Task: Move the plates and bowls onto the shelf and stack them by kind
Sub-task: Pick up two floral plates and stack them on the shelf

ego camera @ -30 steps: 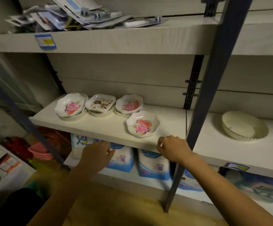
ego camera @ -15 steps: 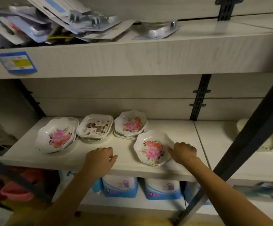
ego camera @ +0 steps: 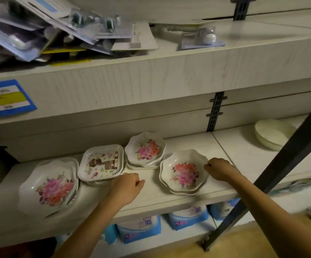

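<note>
Head view, I see a pale wood-grain shelf unit filling the frame. Upper shelf point(ego camera: 169, 75) runs across the top half, with a heap of blister packs point(ego camera: 58, 30) in the upper left of the frame and one more pack lying apart at top centre. Middle shelf point(ego camera: 151, 196) crosses the lower half and carries all the dishes. A dark metal post point(ego camera: 281, 168) slants from the right edge down to lower centre right and crosses in front of the shelf. Blue packs point(ego camera: 139, 229) stand in a row under the middle shelf at bottom centre.

Dishes, all on the middle shelf:
- Left flower bowl stack point(ego camera: 48, 187) sits at lower left, tilted toward me and blurred.
- Plain cream bowls point(ego camera: 273, 135) are nested at far right, well apart from the rest and partly behind the post.
- Front flower bowl stack point(ego camera: 184, 172) is centre right, near the shelf's front edge.
- Square plate stack point(ego camera: 100, 162) is left of centre, just beside the left flower bowl stack.
- Rear flower bowl stack point(ego camera: 145, 148) is at centre, behind and between the square stack and the front stack.

Left hand point(ego camera: 126, 187) rests on bare shelf just beside the near right corner of the square plate stack. Its grip is curled together and I see nothing in it. Right hand point(ego camera: 219, 169) is at the right rim of the front flower bowl stack with fingers curled and tips at the rim. I can't tell whether that grip pinches the rim.

Blue price label point(ego camera: 5, 98) is on the upper shelf's front face, at the left edge of the frame.
</note>
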The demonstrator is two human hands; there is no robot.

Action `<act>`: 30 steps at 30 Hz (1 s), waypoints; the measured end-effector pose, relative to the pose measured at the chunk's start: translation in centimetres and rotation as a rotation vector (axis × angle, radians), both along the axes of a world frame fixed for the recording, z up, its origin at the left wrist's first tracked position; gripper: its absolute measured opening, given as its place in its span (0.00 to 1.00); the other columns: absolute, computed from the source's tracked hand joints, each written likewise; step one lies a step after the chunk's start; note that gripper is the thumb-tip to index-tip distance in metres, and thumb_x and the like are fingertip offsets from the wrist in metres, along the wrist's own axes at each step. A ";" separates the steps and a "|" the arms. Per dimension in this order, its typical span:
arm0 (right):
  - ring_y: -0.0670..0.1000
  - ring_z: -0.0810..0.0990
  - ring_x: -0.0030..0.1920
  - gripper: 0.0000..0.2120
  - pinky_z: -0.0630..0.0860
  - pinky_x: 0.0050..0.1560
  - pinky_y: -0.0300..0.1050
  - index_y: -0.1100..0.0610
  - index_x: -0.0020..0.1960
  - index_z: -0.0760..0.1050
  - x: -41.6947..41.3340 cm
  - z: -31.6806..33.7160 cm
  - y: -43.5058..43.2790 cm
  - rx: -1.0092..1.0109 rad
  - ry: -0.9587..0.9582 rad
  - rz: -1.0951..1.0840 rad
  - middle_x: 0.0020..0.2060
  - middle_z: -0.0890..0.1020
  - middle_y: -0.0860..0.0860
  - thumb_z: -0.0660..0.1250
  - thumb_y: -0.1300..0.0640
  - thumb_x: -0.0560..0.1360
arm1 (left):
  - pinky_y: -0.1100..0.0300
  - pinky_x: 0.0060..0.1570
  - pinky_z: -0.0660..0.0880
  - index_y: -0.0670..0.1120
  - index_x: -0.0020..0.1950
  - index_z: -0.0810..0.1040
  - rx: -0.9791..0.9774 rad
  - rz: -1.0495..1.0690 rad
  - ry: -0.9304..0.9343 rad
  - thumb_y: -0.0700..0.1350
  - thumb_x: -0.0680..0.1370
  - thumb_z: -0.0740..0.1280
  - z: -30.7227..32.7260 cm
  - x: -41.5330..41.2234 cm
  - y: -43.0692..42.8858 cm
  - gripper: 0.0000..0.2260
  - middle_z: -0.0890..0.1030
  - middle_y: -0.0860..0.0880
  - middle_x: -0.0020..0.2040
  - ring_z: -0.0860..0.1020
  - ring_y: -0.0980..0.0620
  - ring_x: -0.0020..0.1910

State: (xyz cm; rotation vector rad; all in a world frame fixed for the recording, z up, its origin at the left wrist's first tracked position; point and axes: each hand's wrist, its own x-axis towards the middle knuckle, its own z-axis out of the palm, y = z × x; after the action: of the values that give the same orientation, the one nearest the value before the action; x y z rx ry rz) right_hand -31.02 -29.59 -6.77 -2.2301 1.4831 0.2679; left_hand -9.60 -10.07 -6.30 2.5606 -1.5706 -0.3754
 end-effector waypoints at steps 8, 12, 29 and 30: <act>0.51 0.77 0.42 0.11 0.73 0.45 0.42 0.57 0.46 0.73 -4.2 2.6 3.1 -0.037 -0.135 -0.260 0.42 0.78 0.54 0.55 0.53 0.79 | 0.56 0.45 0.74 0.40 0.43 0.79 0.143 0.115 0.439 0.59 0.78 0.53 -2.4 -1.2 -4.6 0.25 0.80 0.47 0.31 0.77 0.50 0.30; 0.49 0.79 0.39 0.13 0.75 0.41 0.40 0.58 0.47 0.76 -6.1 3.2 5.4 -0.071 -0.170 -0.346 0.43 0.80 0.53 0.55 0.53 0.80 | 0.61 0.30 0.69 0.43 0.31 0.73 0.144 0.138 0.574 0.55 0.78 0.57 -3.8 -2.1 -6.4 0.21 0.76 0.47 0.27 0.70 0.53 0.23; 0.55 0.78 0.39 0.17 0.74 0.41 0.46 0.63 0.42 0.77 -12.0 2.5 13.4 -0.134 -0.303 -0.513 0.38 0.79 0.56 0.56 0.54 0.80 | 0.60 0.31 0.64 0.43 0.24 0.71 0.045 -0.022 0.584 0.37 0.74 0.59 -0.6 -0.2 -4.6 0.18 0.71 0.50 0.19 0.69 0.50 0.23; 0.55 0.77 0.39 0.17 0.72 0.40 0.46 0.63 0.41 0.77 -12.8 2.5 13.9 -0.135 -0.300 -0.526 0.37 0.78 0.56 0.55 0.55 0.80 | 0.60 0.30 0.64 0.43 0.23 0.71 0.061 -0.044 0.569 0.37 0.74 0.59 0.1 -0.4 -4.4 0.18 0.71 0.51 0.18 0.69 0.51 0.23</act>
State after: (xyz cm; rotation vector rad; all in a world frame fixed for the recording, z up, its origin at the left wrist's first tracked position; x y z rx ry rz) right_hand -43.78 -15.73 -4.29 -1.7831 1.8764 -0.3256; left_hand -9.96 -14.51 -6.24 2.1727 -1.4052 -1.0571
